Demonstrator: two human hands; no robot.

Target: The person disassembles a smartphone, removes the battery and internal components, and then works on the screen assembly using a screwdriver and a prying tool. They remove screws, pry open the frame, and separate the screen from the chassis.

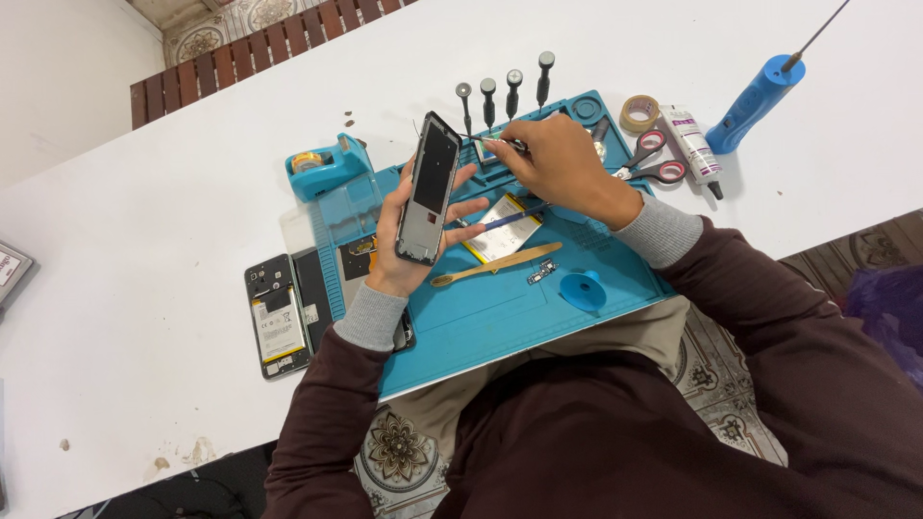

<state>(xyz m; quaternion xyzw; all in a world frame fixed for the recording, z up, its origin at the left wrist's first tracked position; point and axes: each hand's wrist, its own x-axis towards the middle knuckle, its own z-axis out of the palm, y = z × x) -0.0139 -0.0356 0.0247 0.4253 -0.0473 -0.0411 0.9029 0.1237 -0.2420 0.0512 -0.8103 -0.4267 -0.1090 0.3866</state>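
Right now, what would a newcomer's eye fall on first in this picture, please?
The eye goes first to the left hand holding a dark phone frame upright above the blue work mat. Just beside it, the right hand pinches thin tweezers whose tip points at the frame's upper edge. A row of four screwdrivers stands along the mat's far edge, and an opened phone lies left of the mat on the white table.

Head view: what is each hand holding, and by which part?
Left hand grips the dark rectangular phone frame by its lower half; right hand pinches thin metal tweezers near their rear.
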